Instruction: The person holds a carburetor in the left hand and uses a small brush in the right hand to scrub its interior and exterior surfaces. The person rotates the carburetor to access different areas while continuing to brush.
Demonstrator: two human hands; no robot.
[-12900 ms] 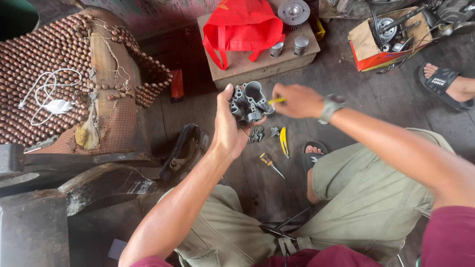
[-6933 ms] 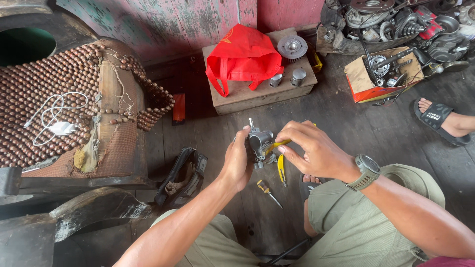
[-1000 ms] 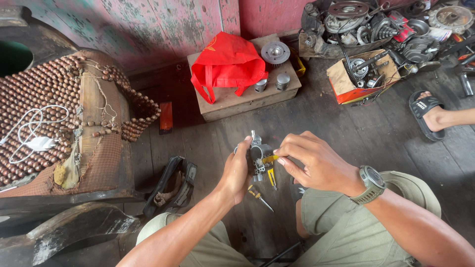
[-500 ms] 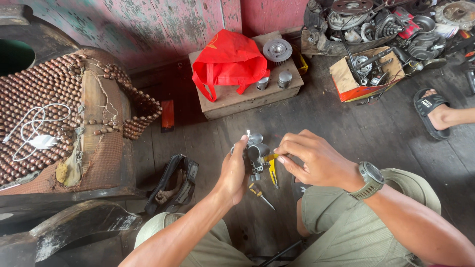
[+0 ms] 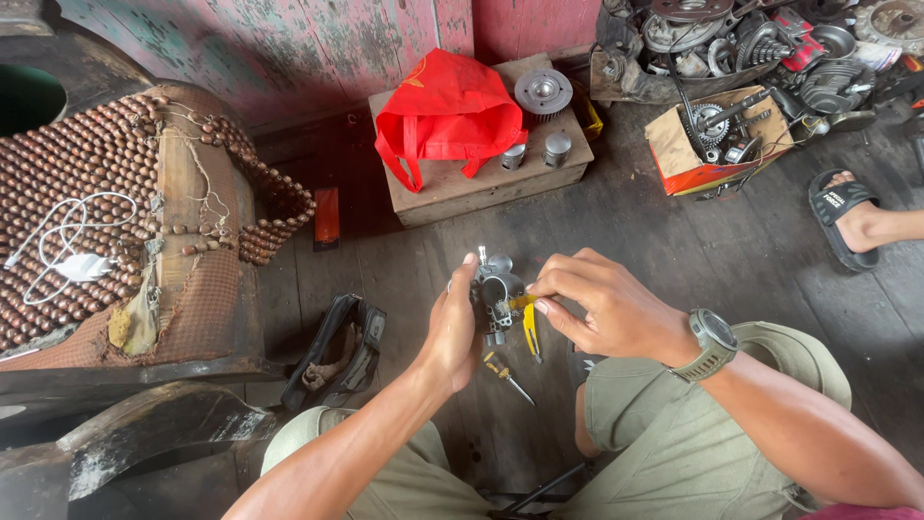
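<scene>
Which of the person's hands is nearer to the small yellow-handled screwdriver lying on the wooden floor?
Left. The left hand, gripping the grey metal engine part, sits just beside the small yellow-handled screwdriver; the right hand is higher and further right.

Red bag on wooden box, two pistons beside it; parts-filled carton right; beaded seat cover left.

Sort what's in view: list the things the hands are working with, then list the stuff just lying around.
In hand:
- small metal engine part, gripped by the left hand
- yellow-handled tool, pinched against the part by the right hand

Lying about:
- yellow-handled screwdriver on the floor
- red bag on the wooden box
- cardboard box of parts
- beaded seat cover
- white cable
</scene>
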